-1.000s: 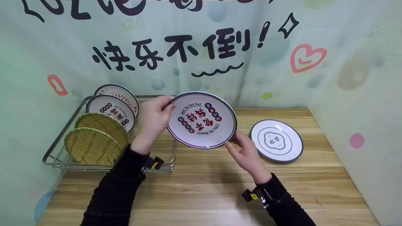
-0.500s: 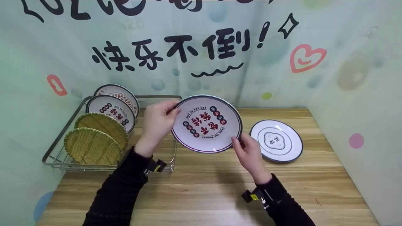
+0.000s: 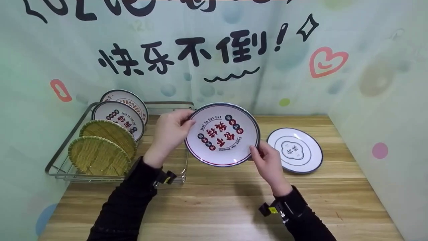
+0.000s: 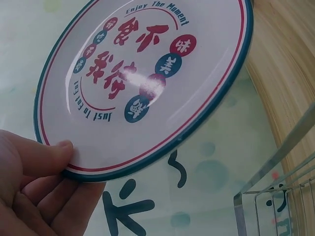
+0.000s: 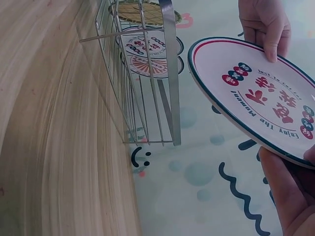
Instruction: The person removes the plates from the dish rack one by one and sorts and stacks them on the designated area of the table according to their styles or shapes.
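Four racked: two woven mats (image 3: 100, 150) and two printed plates (image 3: 118, 115) stand on edge in the wire rack (image 3: 67, 147) — the mats at its near end, the plates behind them toward the wall.

Plate in hand: the printed plate (image 3: 223, 134) is held in the air just to the right of the rack, over the desk (image 3: 217, 201), tilted with its printed face toward the person; it touches neither rack nor desk.

Left grip: the left hand (image 3: 169, 134) pinches the plate's left rim, thumb on the face and fingers curled behind — the left wrist view shows the thumb (image 4: 47, 157) lying on the rim.

Right grip: the right hand (image 3: 267, 164) holds the lower right rim, fingers curled round the edge from below.

Waiting plate: a smaller white plate (image 3: 295, 150) lies flat on the desk, well to the right of the rack and just beyond the right hand, untouched.

Free room: the rack's right-hand part shows bare wires in the right wrist view, to the right of the standing plates.

Progress, as a judgement: the work looks more than half done — four pieces stand in the rack, one plate is between the hands beside it, and one more lies on the desk. Slotting the held plate and then the flat one appears to be what is left.
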The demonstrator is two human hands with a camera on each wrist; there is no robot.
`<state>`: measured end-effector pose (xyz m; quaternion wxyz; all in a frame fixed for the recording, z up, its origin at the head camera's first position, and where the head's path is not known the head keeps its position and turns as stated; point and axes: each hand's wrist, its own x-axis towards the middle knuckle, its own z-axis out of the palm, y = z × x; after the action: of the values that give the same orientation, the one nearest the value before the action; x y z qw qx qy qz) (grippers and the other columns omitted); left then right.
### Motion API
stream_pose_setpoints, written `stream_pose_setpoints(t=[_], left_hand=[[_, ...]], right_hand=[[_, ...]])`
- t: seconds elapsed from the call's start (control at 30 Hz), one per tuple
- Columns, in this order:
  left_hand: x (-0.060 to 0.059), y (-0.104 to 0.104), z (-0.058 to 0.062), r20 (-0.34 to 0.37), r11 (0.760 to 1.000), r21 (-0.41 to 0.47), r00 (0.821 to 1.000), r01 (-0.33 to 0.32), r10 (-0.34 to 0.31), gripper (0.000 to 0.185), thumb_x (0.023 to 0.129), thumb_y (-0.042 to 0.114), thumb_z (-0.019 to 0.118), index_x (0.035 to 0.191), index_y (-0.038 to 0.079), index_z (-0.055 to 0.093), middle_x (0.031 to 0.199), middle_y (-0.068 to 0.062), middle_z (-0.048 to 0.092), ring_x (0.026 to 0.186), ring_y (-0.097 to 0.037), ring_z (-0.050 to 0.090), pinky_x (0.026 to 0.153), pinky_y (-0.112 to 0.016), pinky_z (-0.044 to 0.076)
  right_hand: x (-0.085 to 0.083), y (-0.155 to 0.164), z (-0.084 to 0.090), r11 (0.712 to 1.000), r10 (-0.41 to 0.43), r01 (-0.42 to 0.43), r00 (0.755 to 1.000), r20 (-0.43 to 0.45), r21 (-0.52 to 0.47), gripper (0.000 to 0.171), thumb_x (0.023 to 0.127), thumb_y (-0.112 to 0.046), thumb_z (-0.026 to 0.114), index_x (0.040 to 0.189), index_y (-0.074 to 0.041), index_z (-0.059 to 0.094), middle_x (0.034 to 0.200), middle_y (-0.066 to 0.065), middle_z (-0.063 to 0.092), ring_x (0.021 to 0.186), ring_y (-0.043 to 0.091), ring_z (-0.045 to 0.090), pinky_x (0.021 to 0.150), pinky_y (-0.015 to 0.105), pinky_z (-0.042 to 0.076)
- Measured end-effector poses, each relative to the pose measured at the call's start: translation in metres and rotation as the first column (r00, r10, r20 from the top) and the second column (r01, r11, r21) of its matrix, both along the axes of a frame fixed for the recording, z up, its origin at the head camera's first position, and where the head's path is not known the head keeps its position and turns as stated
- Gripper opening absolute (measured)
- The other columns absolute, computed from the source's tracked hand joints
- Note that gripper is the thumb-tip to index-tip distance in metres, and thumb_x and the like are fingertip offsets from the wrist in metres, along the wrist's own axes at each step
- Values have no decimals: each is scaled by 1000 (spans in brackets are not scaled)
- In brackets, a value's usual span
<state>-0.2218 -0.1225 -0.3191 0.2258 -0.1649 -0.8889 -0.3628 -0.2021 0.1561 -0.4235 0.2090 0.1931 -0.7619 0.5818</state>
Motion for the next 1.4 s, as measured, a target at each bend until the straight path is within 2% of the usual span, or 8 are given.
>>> stream_pose_setpoints(t=[0.27, 0.43, 0.57, 0.67, 0.8, 1.0, 1.17, 1.4], left_hand=[[2, 1, -5, 58, 999, -14, 998, 33, -32, 23, 88, 7, 72, 111, 5, 72, 98, -12, 74, 81, -24, 69, 71, -36, 58], [3, -2, -6, 137, 991, -115, 989, 67, -51, 44, 90, 21, 72, 129, 3, 63, 107, -14, 72, 89, -26, 69, 79, -40, 57], [4, -6, -8, 191, 985, -132, 978, 108, -81, 57, 90, 25, 72, 138, 0, 54, 112, -15, 71, 96, -27, 69, 86, -42, 56], [5, -8, -10, 206, 984, -125, 974, 124, -96, 60, 91, 26, 72, 140, -1, 50, 115, -14, 70, 100, -27, 69, 88, -41, 56], [7, -10, -14, 231, 983, -133, 969, 126, -93, 66, 91, 28, 72, 144, -1, 45, 121, -15, 68, 106, -29, 67, 92, -43, 54], [11, -15, -20, 258, 979, -160, 963, 124, -80, 72, 92, 31, 71, 147, -2, 39, 131, -20, 61, 116, -34, 61, 101, -49, 47], [16, -21, -25, 263, 975, -185, 962, 126, -75, 76, 92, 33, 70, 148, -4, 35, 140, -23, 52, 126, -39, 52, 109, -52, 38], [22, -27, -33, 271, 966, -228, 961, 120, -55, 78, 93, 35, 69, 149, -6, 34, 147, -25, 43, 134, -42, 42, 114, -53, 30]], right_hand=[[-2, 6, -2, 1000, -20, 20, 1000, 5, 12, 8, 95, 2, 62, 95, 8, 66, 79, 14, 70, 68, 13, 65, 60, 26, 59], [1, 11, 3, 1000, -19, 19, 996, 83, 8, 7, 95, 7, 60, 95, 11, 66, 81, 19, 70, 70, 20, 68, 64, 31, 61], [10, 12, 17, 999, -38, 36, 996, 85, 31, 8, 94, 10, 59, 95, 14, 65, 81, 23, 69, 70, 22, 68, 63, 33, 61], [17, 12, 26, 998, -58, 54, 995, 79, 43, 8, 93, 10, 59, 95, 15, 64, 81, 24, 69, 69, 18, 67, 62, 30, 60], [18, 16, 27, 996, -82, 78, 993, 87, 43, 8, 93, 11, 58, 95, 15, 64, 81, 24, 69, 69, 16, 66, 61, 24, 59], [9, 28, 15, 990, -132, 126, 986, 107, 57, 8, 93, 9, 59, 94, 13, 66, 80, 23, 68, 66, 14, 60, 57, 16, 52], [-3, 45, -3, 991, -134, 130, 978, 158, 34, 9, 95, 3, 61, 96, 10, 67, 72, 16, 63, 61, 11, 57, 55, 19, 54], [-5, 58, -8, 984, -178, 169, 967, 182, 64, 11, 96, -4, 63, 95, 5, 68, 77, 14, 67, 64, 17, 62, 54, 24, 56]])
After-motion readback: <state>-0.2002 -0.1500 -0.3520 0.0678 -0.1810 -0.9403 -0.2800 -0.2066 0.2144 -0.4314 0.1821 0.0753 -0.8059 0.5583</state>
